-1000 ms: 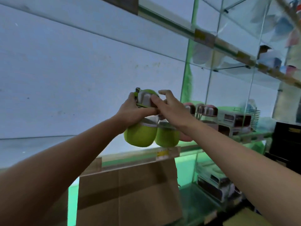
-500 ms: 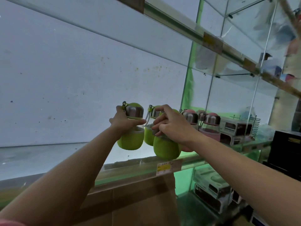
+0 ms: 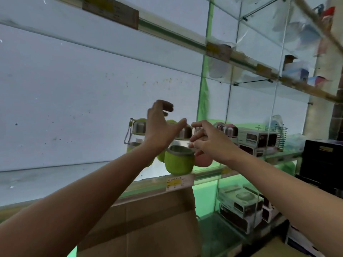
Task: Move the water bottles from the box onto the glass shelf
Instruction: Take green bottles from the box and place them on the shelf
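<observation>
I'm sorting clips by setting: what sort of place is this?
Probably a small household-goods shop: a yellow price tag on the glass shelf edge, green water bottles lined up, and boxed goods beside them.

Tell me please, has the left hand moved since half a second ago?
Yes. The left hand has let go of the leftmost green bottle and lifted above it, open.

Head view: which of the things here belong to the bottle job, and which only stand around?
Belong to the job:
- green water bottles on the glass shelf
- cardboard box under it
- left hand and right hand, both holding nothing

Only standing around:
- pink bottles
- boxed goods
- wire rack
- price label
</observation>
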Action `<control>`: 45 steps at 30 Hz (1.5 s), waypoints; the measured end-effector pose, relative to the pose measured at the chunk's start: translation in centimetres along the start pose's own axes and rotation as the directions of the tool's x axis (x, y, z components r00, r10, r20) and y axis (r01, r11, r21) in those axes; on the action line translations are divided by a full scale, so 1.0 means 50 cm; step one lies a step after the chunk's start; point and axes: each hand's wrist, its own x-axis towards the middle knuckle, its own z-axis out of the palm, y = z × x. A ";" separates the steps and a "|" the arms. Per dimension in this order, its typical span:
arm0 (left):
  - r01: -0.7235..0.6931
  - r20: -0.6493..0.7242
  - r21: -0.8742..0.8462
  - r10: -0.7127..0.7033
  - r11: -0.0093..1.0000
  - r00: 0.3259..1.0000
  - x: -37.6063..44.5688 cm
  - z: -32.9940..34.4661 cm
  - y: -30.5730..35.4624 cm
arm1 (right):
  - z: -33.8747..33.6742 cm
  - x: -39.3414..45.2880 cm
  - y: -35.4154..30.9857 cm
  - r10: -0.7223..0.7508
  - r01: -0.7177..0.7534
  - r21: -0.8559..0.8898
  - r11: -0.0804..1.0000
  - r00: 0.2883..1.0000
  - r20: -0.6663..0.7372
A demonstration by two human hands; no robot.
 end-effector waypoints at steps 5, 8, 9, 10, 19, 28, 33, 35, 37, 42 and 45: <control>-0.002 0.131 -0.111 0.017 0.994 0.991 -0.069 0.119 0.063 | -0.088 -0.069 0.047 0.044 -0.040 0.052 0.998 0.996 -0.074; 0.039 0.208 -0.152 -0.006 0.988 0.978 -0.113 0.194 0.088 | -0.143 -0.125 0.097 0.078 -0.075 0.028 0.997 0.990 -0.115; 0.060 0.246 -0.170 -0.016 0.984 0.969 -0.136 0.226 0.102 | -0.165 -0.151 0.123 0.103 -0.100 0.027 0.995 0.985 -0.136; 0.082 0.274 -0.178 -0.030 0.981 0.961 -0.150 0.248 0.108 | -0.180 -0.165 0.142 0.122 -0.119 0.035 0.992 0.981 -0.149; 0.224 0.562 -0.228 -0.059 0.948 0.825 -0.385 0.517 0.167 | -0.309 -0.403 0.384 0.394 -0.404 -0.014 0.915 0.897 -0.201; 0.314 0.791 -0.133 -0.090 0.940 0.605 -0.634 0.701 0.180 | -0.377 -0.640 0.610 0.586 -0.606 -0.113 0.787 0.792 -0.171; 0.338 0.859 0.011 -0.182 0.941 0.479 -0.721 0.773 0.149 | -0.359 -0.741 0.718 0.692 -0.698 -0.075 0.713 0.716 -0.085; 0.339 0.896 0.051 -0.193 0.940 0.399 -0.746 0.794 0.129 | -0.344 -0.769 0.755 0.728 -0.726 -0.125 0.677 0.685 -0.034; 0.332 0.926 0.085 -0.197 0.940 0.323 -0.769 0.809 0.111 | -0.315 -0.793 0.791 0.747 -0.732 -0.180 0.657 0.665 0.021; 0.268 0.959 0.125 -0.186 0.955 0.215 -0.808 0.837 0.078 | -0.256 -0.812 0.848 0.770 -0.739 -0.222 0.637 0.621 0.142; 0.255 0.952 0.154 -0.212 0.955 0.220 -0.829 0.849 0.061 | -0.240 -0.811 0.867 0.758 -0.705 -0.278 0.652 0.614 0.220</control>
